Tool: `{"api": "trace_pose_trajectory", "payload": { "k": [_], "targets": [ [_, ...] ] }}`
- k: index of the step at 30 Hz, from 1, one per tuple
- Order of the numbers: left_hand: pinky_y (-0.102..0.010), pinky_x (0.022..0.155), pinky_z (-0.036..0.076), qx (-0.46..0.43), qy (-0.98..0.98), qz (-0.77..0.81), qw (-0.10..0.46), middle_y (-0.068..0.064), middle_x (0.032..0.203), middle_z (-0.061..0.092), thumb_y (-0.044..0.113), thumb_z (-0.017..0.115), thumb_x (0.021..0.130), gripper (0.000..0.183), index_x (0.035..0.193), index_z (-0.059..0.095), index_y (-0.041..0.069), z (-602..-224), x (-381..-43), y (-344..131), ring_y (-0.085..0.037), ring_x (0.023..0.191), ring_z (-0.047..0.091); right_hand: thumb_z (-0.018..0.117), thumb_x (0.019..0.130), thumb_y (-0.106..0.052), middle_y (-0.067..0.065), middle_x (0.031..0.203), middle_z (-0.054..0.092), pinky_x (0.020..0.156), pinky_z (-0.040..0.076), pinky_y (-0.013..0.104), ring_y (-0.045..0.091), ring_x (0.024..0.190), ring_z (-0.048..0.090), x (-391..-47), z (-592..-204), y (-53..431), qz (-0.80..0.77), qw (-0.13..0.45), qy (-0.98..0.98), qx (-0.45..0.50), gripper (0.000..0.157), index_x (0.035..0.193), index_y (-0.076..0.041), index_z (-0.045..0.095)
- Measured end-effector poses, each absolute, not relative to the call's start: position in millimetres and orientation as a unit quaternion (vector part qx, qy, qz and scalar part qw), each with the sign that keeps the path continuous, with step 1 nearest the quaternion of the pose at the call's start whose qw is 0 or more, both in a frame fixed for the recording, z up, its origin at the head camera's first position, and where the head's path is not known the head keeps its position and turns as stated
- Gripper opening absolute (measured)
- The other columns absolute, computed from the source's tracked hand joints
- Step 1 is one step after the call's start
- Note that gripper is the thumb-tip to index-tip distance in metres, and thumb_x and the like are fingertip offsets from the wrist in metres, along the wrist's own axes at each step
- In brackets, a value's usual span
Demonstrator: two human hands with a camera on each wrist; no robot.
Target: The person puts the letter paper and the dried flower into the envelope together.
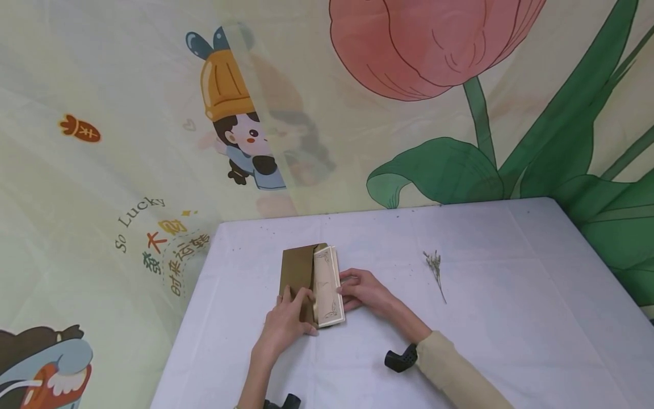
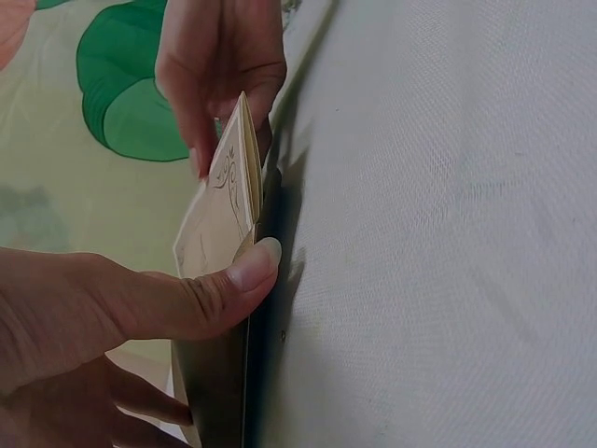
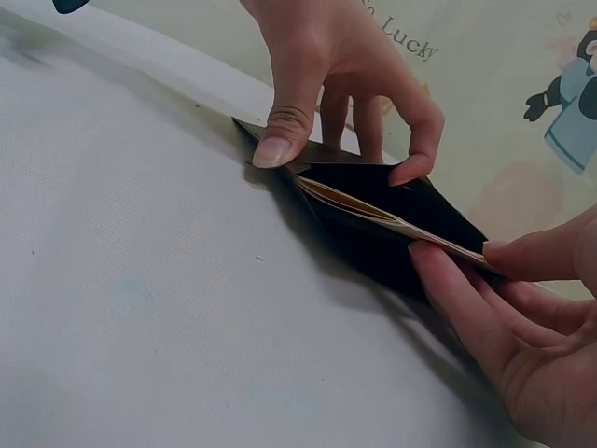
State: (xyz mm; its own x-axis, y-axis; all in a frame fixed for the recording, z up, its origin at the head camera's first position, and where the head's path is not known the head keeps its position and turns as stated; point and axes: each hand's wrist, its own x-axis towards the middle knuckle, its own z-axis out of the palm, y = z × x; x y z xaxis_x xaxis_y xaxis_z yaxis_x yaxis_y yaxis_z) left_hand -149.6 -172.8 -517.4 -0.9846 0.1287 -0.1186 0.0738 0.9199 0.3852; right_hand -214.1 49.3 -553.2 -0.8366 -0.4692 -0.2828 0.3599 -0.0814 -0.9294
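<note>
On the white table a brown envelope (image 1: 297, 267) lies with its open side to the right, and a folded cream card (image 1: 328, 284) printed with scrollwork sticks partly out of it. My left hand (image 1: 288, 319) grips the envelope near its lower end. In the right wrist view the thumb and a finger of that left hand (image 3: 340, 56) hold the mouth of the envelope (image 3: 368, 259) apart. The card's outer edge is pinched by my right hand (image 1: 369, 292), thumb above and fingers below. How deep the card (image 3: 396, 224) goes inside is hidden.
A small dried flower sprig (image 1: 435, 270) lies to the right of the hands on the white tablecloth (image 1: 511, 318). Behind the table hangs a printed cloth (image 1: 317, 102) with a large tulip and cartoon figures. Black wrist-worn devices (image 1: 401, 359) sit near both forearms.
</note>
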Motion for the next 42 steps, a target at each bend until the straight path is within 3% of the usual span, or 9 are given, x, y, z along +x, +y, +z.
{"api": "trace_pose_trajectory", "payload": {
  "k": [17,31,42],
  "targets": [
    [-0.07,0.088,0.042,0.045,0.978,0.19,0.076,-0.033,0.149,0.034,0.033,0.091,0.061,0.069,0.117,0.05,0.031,-518,-150,-171,-0.059,0.128,0.041,0.061,0.09,0.001,0.027,0.102,0.07,0.073,0.058,0.045,0.026,0.079,0.072,-212,-552,37,-0.731,0.271,0.625,-0.047,0.045,0.131,0.008,0.044],
    [-0.068,0.083,0.045,0.052,0.979,0.185,0.071,-0.035,0.148,0.034,0.035,0.091,0.06,0.068,0.115,0.05,0.031,-519,-151,-172,-0.061,0.127,0.04,0.061,0.089,0.003,0.029,0.101,0.069,0.072,0.058,0.044,0.027,0.076,0.072,-210,-552,26,-0.729,0.264,0.629,-0.055,0.045,0.13,0.008,0.043],
    [-0.067,0.083,0.045,0.049,0.978,0.188,0.071,-0.035,0.149,0.033,0.035,0.091,0.06,0.068,0.114,0.05,0.031,-519,-151,-172,-0.061,0.127,0.041,0.057,0.089,0.005,0.024,0.096,0.071,0.067,0.059,0.043,0.026,0.073,0.072,-208,-551,17,-0.711,0.243,0.657,-0.056,0.041,0.128,0.008,0.044]
  ]
}}
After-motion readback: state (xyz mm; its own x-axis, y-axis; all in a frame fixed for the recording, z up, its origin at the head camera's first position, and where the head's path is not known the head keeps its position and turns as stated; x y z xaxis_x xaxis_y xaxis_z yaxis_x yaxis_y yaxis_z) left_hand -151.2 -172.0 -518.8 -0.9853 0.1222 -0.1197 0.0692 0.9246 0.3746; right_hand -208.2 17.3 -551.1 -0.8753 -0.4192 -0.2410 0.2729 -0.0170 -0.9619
